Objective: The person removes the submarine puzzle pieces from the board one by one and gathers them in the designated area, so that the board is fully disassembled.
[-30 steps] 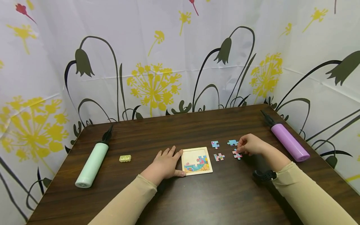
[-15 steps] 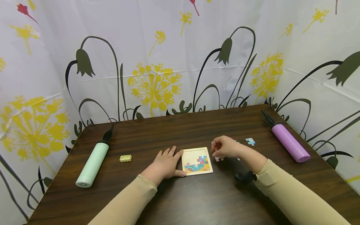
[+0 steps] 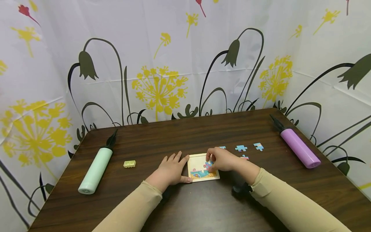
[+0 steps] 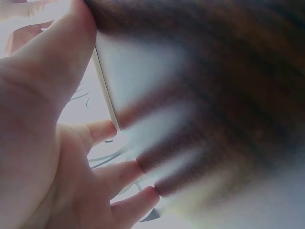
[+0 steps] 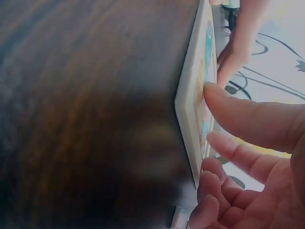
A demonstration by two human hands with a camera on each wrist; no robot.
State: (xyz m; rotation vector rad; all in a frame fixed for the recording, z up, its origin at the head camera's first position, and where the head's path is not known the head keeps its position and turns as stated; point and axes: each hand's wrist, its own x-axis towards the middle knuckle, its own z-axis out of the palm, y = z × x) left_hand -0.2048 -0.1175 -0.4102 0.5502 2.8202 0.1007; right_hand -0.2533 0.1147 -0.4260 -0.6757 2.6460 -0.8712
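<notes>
A small square wooden puzzle tray (image 3: 198, 156) lies mid-table, its lower part filled with a blue, pink and yellow picture. My left hand (image 3: 170, 170) rests spread at its left side, with thumb and fingertips at the rim; the left wrist view shows the fingers (image 4: 126, 174) extended. My right hand (image 3: 222, 159) is over the tray's right half, thumb and forefinger bent down to the picture, pinching a jigsaw piece (image 5: 207, 117) mostly hidden between them. Right of the tray lie loose jigsaw pieces: two blue (image 3: 241, 148), (image 3: 258, 146), and others partly covered by my right hand.
A pale green hand pump (image 3: 95, 170) lies on the left of the brown table (image 3: 162, 138), a purple one (image 3: 299, 147) on the right. A small yellow block (image 3: 129, 164) sits left of my left hand. A flower-patterned curtain (image 3: 174, 64) hangs behind.
My right hand has moved left from the loose pieces at the right, over the pink piece beside the tray, and onto the tray. My left hand has stayed at the tray's left side.
</notes>
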